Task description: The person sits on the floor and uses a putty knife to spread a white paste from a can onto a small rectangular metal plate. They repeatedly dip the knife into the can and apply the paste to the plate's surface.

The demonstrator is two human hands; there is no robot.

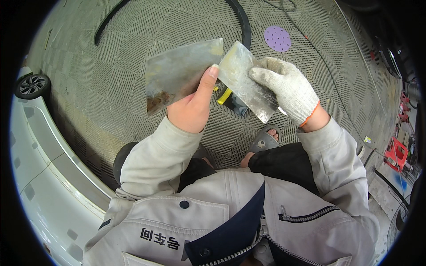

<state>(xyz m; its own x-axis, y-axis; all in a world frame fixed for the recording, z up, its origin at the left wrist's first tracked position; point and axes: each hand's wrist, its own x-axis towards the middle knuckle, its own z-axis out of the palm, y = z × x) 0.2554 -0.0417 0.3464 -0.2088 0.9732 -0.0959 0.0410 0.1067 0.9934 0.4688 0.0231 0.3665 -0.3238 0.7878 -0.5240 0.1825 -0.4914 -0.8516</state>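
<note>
My bare left hand grips a wide, flat metal putty scraper, its thumb laid on the upper face near the right edge. Brown and yellowish smears mark this plate, darkest at its lower left corner. In my right hand, which wears a white knit glove with an orange cuff edge, is a narrower metal putty scraper with pale, streaky residue. The two plates are tilted toward each other, and their edges come close or meet by my left thumb; I cannot tell if they touch.
A white car body and a wheel fill the left side. On the grated floor lie a purple sanding disc, a curved black strip, a yellow-and-black item and a cable. A red stool stands right.
</note>
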